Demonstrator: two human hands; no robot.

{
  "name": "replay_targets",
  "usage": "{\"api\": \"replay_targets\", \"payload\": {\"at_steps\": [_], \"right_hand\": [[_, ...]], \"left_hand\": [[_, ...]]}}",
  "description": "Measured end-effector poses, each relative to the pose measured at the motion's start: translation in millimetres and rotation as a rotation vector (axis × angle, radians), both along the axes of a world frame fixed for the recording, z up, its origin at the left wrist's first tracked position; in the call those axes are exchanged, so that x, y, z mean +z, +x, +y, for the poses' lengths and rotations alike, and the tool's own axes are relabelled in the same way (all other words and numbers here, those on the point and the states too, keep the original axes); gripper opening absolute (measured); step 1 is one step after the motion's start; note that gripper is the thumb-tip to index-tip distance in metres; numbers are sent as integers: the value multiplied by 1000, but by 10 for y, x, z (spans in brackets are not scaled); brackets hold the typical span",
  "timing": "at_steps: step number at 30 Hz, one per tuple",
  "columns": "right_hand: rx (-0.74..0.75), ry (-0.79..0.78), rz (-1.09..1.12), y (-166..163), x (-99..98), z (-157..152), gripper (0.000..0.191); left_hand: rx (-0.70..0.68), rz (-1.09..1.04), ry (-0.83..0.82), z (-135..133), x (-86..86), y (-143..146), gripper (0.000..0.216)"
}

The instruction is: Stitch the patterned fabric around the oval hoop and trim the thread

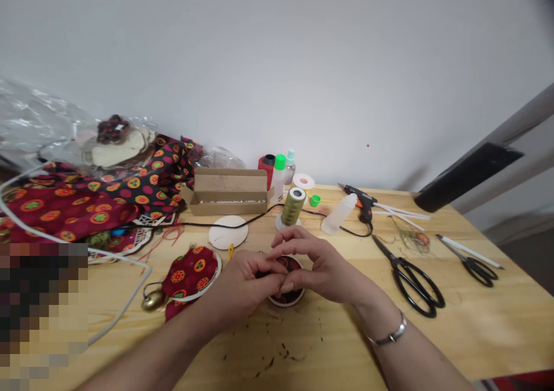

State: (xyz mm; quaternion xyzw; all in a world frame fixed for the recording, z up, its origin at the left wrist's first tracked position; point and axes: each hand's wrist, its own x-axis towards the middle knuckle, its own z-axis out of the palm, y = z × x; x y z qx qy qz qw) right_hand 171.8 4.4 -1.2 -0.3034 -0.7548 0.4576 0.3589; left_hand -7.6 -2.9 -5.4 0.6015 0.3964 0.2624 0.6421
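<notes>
My left hand [252, 278] and my right hand [312, 262] meet over a small round piece [289, 298] with dark patterned fabric and a pale rim. The thumbs and fingertips of both hands are pinched close together above it; what lies between them is too small or hidden to make out. Left of my left hand is a round piece covered in maroon flowered fabric [193, 272], with a brass bell [153, 300] beside it. Just beyond my fingers stands a spool of olive thread [293, 207]. Dark scraps [283, 353] are scattered on the table in front of the hands.
Black scissors [418, 287] lie to the right, with smaller scissors [478, 270] farther out. Behind are a glue gun [366, 203], a white squeeze bottle [340, 213] and an open cardboard box [229, 206]. Patterned fabric [86, 200] heaps at left; a black cord [203, 224] crosses the table.
</notes>
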Motion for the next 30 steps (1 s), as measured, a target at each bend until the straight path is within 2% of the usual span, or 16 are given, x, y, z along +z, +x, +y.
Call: {"api": "replay_targets", "payload": {"at_steps": [6, 10, 16, 22, 30], "right_hand": [[46, -52, -6, 24, 36, -3, 24], [18, -39, -9, 12, 41, -13, 16], [-127, 33, 61, -46, 51, -26, 12], [-227, 29, 162, -80, -17, -19, 7], [-211, -8, 182, -103, -38, -24, 9]], "left_hand": [[-18, 41, 73, -13, 10, 7, 20], [-6, 43, 65, -24, 7, 6, 26], [91, -15, 63, -35, 61, 11, 18], [163, -34, 104, -29, 91, 3, 15], [160, 22, 160, -24, 92, 5, 18]]}}
